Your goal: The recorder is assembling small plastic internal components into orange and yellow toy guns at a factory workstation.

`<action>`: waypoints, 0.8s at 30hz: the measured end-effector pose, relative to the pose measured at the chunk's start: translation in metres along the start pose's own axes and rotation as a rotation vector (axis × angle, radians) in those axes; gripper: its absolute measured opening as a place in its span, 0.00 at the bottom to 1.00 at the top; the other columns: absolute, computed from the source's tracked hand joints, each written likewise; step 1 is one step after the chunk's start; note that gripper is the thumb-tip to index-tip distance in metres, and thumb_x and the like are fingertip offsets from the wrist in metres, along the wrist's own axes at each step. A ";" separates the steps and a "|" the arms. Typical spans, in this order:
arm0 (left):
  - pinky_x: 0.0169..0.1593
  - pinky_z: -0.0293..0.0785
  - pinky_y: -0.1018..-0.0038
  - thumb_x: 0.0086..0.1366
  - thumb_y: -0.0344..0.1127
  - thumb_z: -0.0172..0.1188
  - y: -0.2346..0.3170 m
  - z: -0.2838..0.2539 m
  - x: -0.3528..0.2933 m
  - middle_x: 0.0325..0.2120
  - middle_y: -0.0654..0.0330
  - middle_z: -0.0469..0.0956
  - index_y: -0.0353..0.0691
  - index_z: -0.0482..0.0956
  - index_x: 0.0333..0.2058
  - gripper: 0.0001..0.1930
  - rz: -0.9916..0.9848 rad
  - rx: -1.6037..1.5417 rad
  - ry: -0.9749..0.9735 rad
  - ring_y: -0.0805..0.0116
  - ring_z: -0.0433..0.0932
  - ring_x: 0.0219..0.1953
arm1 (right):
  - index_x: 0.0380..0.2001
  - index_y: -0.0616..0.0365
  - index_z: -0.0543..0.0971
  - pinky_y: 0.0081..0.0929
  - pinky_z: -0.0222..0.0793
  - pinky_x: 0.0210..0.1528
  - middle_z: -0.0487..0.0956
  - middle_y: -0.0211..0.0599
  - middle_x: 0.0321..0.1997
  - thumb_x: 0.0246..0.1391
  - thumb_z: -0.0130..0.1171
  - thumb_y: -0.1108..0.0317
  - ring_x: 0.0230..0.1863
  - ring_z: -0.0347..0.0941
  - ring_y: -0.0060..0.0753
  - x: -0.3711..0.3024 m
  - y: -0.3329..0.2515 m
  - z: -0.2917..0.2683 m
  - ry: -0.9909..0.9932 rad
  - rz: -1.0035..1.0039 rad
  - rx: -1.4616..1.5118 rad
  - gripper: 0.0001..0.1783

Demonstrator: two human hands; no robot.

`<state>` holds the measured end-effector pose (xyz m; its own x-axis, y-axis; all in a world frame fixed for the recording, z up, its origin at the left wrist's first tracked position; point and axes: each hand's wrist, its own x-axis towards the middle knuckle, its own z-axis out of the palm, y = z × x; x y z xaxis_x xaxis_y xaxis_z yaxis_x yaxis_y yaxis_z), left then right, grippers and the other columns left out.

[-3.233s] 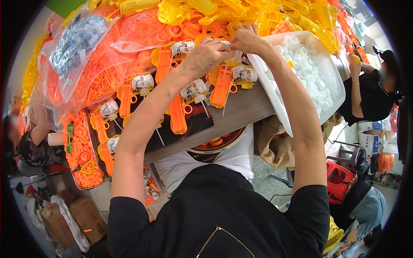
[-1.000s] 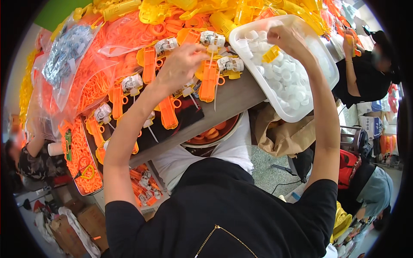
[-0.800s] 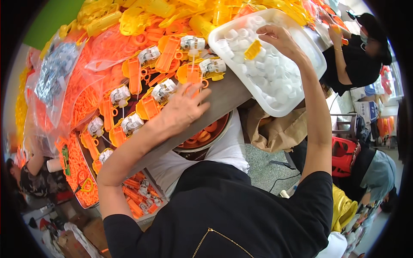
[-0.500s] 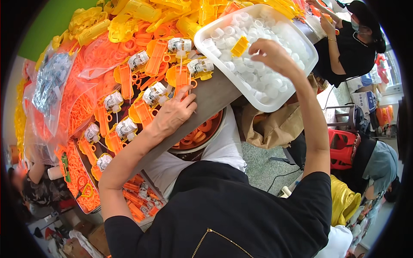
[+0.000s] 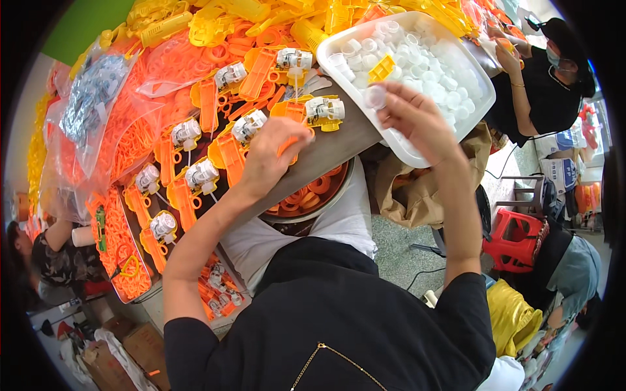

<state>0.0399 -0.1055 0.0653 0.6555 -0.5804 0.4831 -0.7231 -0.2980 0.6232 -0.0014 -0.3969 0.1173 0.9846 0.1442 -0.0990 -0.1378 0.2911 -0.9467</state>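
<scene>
Between my right hand's [image 5: 417, 120] thumb and fingers is a small clear plastic cap [image 5: 375, 97], held over the near edge of a white tub [image 5: 407, 156] filled with similar translucent caps [image 5: 427, 72]. A yellow plastic piece [image 5: 381, 68] lies on those caps. My left hand [image 5: 277, 153] is curled at the table edge, its fingers closed around the orange part of a half-built toy [image 5: 324, 112] with a white cylinder and yellow shell. The fingers partly hide that orange part. More such assemblies [image 5: 202, 176] stand in rows to the left of the hand.
Heaps of yellow shells [image 5: 228, 16] and orange parts [image 5: 117, 150] cover the far and left table. Below the edge, a round basin [image 5: 313, 195] of orange rings sits at my lap. A brown paper bag [image 5: 417, 205] stands under the tub. Another person [image 5: 548, 78] works at far right.
My right hand has drawn back from over the tub toward me, now with a clear cap in its fingers. The left hand's fingers have curled in at the toy. The whole view has shifted slightly.
</scene>
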 end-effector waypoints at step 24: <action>0.48 0.67 0.67 0.56 0.34 0.69 -0.018 0.023 0.013 0.30 0.66 0.80 0.47 0.83 0.35 0.07 0.037 0.173 0.343 0.65 0.75 0.36 | 0.62 0.62 0.69 0.27 0.75 0.52 0.77 0.40 0.50 0.67 0.53 0.66 0.46 0.76 0.31 0.015 0.110 0.058 0.121 0.111 0.698 0.23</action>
<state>0.0561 -0.1250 0.0462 0.6422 -0.3140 0.6992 -0.7541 -0.4222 0.5030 -0.0080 -0.3076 0.0297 0.9603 0.1137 -0.2547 -0.2344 0.8239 -0.5160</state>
